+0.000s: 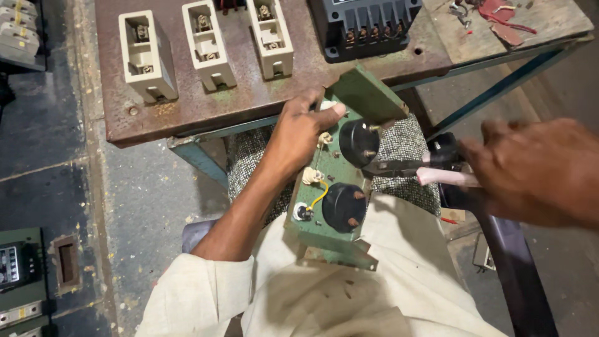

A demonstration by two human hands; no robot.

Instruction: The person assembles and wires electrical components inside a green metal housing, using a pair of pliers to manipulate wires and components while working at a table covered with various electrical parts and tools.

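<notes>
Head view, looking down onto the lap. Left hand (pixel 298 134) clamped over the upper left edge of a green metal panel (pixel 331 187), fingers pressed around the rim, thumb lying flat near the top. Panel resting tilted on the lap, its top end leaning against the edge of the rusty bench (pixel 249 100). On the panel's face: two round black knobs (pixel 344 207) one above the other, a small white terminal (pixel 311 176), and a short yellow wire (pixel 319 196) curving down to a round socket at the lower left.

Right hand (pixel 540 171) wrapped tight around the pale handles of a pair of pliers (pixel 405 167), fingers closed on the grips, dark nose of the tool reaching in to the upper knob's right side. Looks like a tightening or loosening step on a fitting beside that knob; exact contact point blurred. Next move likely calls for a firm bite with the nose and a steady panel under the left hand, so nothing twists.

Further up on the bench: three cream fuse holders (pixel 209 43) in a row, and a black terminal block (pixel 365 25).
</notes>
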